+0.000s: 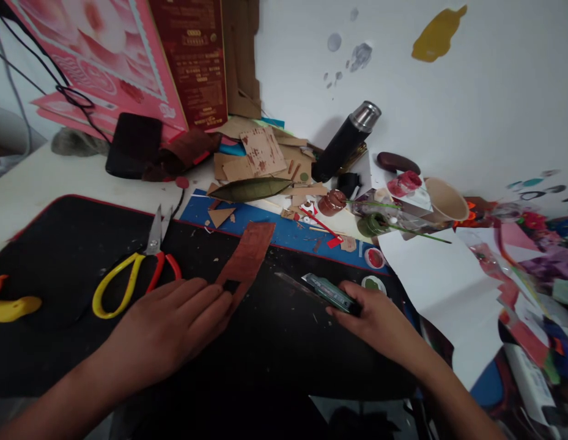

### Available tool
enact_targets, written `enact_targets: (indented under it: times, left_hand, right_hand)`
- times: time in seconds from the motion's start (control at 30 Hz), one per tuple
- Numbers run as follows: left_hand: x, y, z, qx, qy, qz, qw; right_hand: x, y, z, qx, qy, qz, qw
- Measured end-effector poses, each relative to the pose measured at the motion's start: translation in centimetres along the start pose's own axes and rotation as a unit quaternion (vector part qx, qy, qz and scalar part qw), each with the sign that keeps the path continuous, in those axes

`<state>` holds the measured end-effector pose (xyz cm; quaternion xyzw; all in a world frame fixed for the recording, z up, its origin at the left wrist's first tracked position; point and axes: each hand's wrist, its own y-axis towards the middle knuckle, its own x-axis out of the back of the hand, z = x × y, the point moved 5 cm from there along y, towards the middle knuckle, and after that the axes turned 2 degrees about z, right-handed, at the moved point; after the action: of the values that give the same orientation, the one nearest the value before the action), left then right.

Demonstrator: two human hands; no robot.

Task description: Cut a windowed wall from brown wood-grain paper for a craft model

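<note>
Now my left hand (173, 324) lies flat, fingers (205, 302) spread on the brown card strip's (247, 256) lower end, pinning it to the black mat (73, 244). My right hand (379, 318) grips the green utility knife (329, 293), fingers wrapped, blade pointing toward the strip. Scissors (137, 269) rest beside.

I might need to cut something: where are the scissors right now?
The scissors lie on the black mat, left of centre in the head view, just beyond the left hand.

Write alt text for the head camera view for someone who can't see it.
A left hand presses a brown paper strip onto a black mat while the right hand grips a green craft knife. Yellow-and-red scissors lie left of the strip.
</note>
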<state>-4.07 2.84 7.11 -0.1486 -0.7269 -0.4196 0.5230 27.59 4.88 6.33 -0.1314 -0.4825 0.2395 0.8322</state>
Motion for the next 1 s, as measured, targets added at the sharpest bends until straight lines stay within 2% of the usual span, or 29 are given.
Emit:
enact_targets:
  times: [0.17,0.3,0.4,0.53,0.63,0.73,0.8,0.9,1.0]
  left_hand:
    - [-2.5,-0.3,-2.6,-0.047,-0.054,0.101,0.992]
    - [-4.3,-0.6,-5.3,-0.067,-0.081,0.134,0.985]
    - [-5.0,-0.6,-6.2,-0.060,-0.092,0.136,0.985]
    - [-4.9,-0.3,-5.6,-0.031,-0.123,0.123,0.984]
    - [-4.0,0.4,-4.4,0.002,-0.107,0.063,0.992]
    - [-3.6,1.3,-3.4,0.020,-0.068,0.021,0.997]
    - [-4.0,1.8,-3.1,0.015,-0.053,0.021,0.998]
    - [-5.2,2.1,-3.0,0.008,-0.037,0.052,0.998]
    - [-6.4,2.1,-2.8,0.019,-0.032,0.075,0.996]
  right_hand:
    - [0.6,0.2,0.7,0.008,0.045,-0.027,0.999]
    - [0.4,1.1,1.5,0.019,0.001,-0.026,0.999]
    - [-0.2,1.9,2.1,0.043,-0.030,-0.010,0.999]
    - [-0.9,3.3,2.5,0.068,-0.120,-0.009,0.990]
    - [-1.4,4.4,2.6,0.074,-0.195,-0.018,0.978]
    - [-1.8,5.1,2.8,0.080,-0.215,-0.028,0.973]
    - [-1.9,5.3,2.8,0.084,-0.202,-0.042,0.975]
    - [-1.7,4.9,2.3,0.087,-0.156,-0.057,0.982]
    - [-1.6,4.2,1.3,0.081,-0.113,-0.049,0.989]
